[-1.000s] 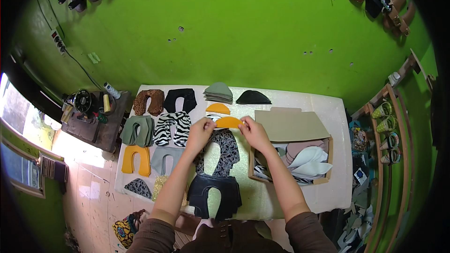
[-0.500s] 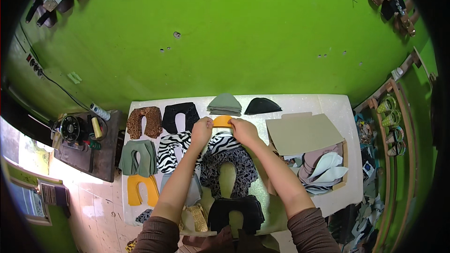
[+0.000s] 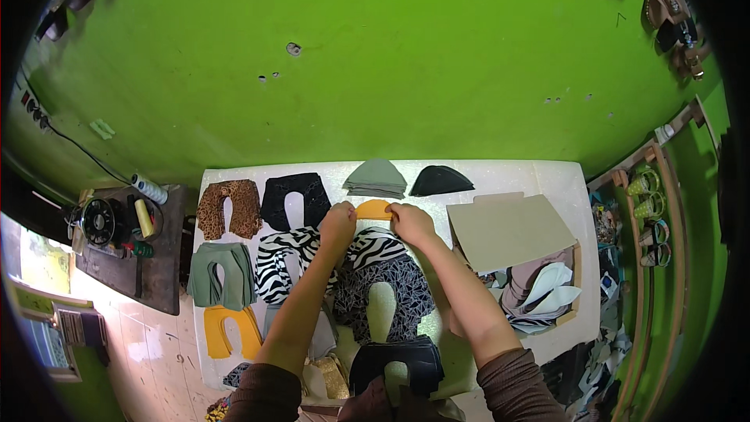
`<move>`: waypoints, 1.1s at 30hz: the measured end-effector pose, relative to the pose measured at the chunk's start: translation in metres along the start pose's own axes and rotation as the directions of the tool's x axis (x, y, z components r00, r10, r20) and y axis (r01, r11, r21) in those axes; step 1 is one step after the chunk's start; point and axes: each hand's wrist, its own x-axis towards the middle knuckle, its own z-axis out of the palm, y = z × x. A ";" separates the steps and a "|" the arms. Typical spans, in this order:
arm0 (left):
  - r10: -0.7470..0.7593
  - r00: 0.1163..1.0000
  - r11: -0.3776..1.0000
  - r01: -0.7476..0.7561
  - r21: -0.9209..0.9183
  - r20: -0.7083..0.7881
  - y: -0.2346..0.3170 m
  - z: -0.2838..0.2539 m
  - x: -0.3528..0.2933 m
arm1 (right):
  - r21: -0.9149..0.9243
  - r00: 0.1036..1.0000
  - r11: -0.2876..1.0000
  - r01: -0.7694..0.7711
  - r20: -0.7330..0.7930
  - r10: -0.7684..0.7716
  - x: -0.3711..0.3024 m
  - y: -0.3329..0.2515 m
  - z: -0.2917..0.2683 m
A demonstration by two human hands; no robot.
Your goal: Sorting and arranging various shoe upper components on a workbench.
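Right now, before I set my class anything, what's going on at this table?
A person's left hand and right hand have their fingers on opposite ends of a yellow half-moon piece at the white table. Beyond are a green half-moon stack and a black half-moon. U-shaped pieces lie to the left and on the near side, and an open box of mixed pieces stands to the right.

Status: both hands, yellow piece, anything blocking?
Left hand at left end of yellow piece, right hand at right end. Piece's curved edge faces away. Green stack just beyond, not covering it.
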 end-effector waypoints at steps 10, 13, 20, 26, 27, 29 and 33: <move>0.039 0.997 0.999 -0.037 0.040 -0.060 0.010 -0.010 -0.009 | -0.102 0.999 0.994 -0.039 -0.007 0.039 -0.007 -0.006 0.001; 0.086 0.989 0.996 -0.090 -0.026 -0.122 0.034 -0.022 -0.025 | -0.048 0.998 0.999 -0.008 -0.070 0.004 -0.018 -0.012 -0.011; 0.143 0.967 0.978 -0.170 -0.119 -0.210 0.099 -0.027 -0.073 | 0.040 0.970 0.990 0.135 -0.209 -0.124 -0.075 -0.026 -0.042; 0.231 0.967 0.938 -0.251 -0.237 -0.110 0.167 -0.007 -0.142 | 0.389 0.943 0.906 0.169 -0.332 -0.033 -0.170 -0.012 -0.074; 0.250 0.961 0.930 -0.273 -0.246 -0.122 0.179 0.000 -0.152 | 0.420 0.935 0.890 0.176 -0.353 -0.018 -0.182 -0.002 -0.071; 0.281 0.950 0.918 -0.307 -0.252 -0.134 0.197 0.017 -0.174 | 0.451 0.931 0.874 0.182 -0.366 -0.005 -0.205 0.017 -0.074; 0.240 0.965 0.927 -0.261 -0.268 -0.111 0.233 0.052 -0.194 | 0.409 0.928 0.885 0.224 -0.367 -0.065 -0.231 0.057 -0.095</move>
